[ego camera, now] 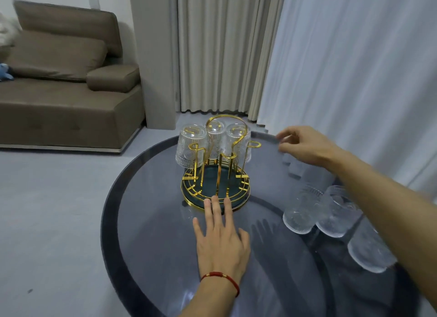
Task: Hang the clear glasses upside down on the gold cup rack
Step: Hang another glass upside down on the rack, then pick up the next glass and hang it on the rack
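The gold cup rack (214,172) stands on a dark round tray near the far side of the round glass table (151,212). Three clear ribbed glasses hang upside down on its far pegs: left (189,145), middle (215,139), right (237,141). Two near pegs are bare. Three more clear glasses (301,210) stand on the table at the right, under my right forearm. My left hand (220,238) lies flat, fingers spread, fingertips at the tray's front rim. My right hand (305,144) hovers right of the rack, fingers loosely curled, holding nothing.
A brown sofa (66,87) stands at the back left on the grey floor. Beige and white curtains (331,68) hang behind and to the right of the table. The table's dark rim runs close behind the rack.
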